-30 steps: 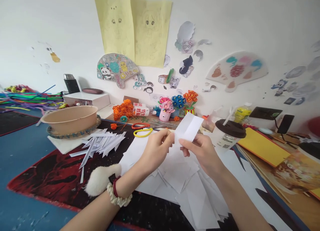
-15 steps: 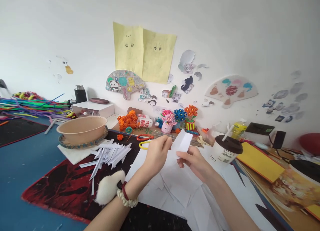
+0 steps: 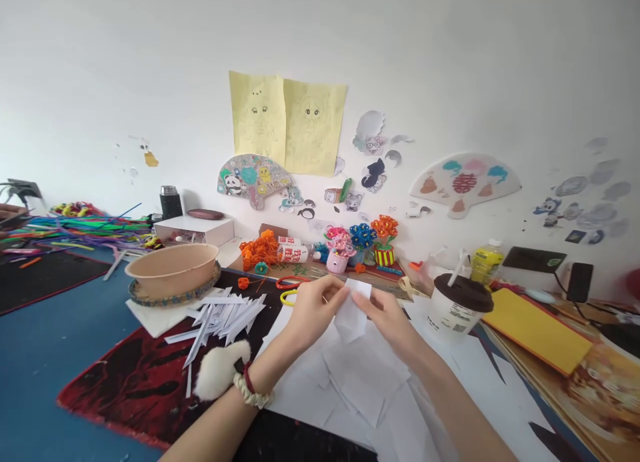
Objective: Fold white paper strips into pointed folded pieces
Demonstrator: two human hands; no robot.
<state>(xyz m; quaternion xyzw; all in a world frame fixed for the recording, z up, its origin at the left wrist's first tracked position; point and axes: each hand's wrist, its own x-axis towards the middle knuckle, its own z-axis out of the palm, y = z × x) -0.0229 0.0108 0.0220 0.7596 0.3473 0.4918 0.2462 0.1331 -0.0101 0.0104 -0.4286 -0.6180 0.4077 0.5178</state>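
- A small white paper slip [image 3: 358,291] is in hand, raised between both hands above the middle of the loose paper; it is not on the counter [image 3: 80,355].
- The left hand [image 3: 316,309] has its thumb and forefinger together, pinching the slip's left edge; its other fingers are curled in.
- The right hand [image 3: 390,319] has its thumb laid on the slip's face, with the fingers curled behind, so the slip looks clamped on that side too. How hard either hand presses cannot be told.
- Done, by the look of it: a heap of narrow, folded paper strips [image 3: 233,317] lies on the red-and-black mat [image 3: 117,389], left of the hands and in front of the beige basin [image 3: 173,270]. The strips overlap too much to count.
- In hand: the slip is wider than those strips, so it seems only partly worked; its creases are hard to make out behind the fingers.
- Left, as far as it shows: many flat white paper pieces [image 3: 363,385] lie loosely overlapped below the hands, apparently unfolded, so a good share of the work seems to remain.
- Near by, the lidded drink cup [image 3: 463,305] stands right of the right hand, apart from it, and a fluffy white object [image 3: 213,375] lies beside the left wrist.
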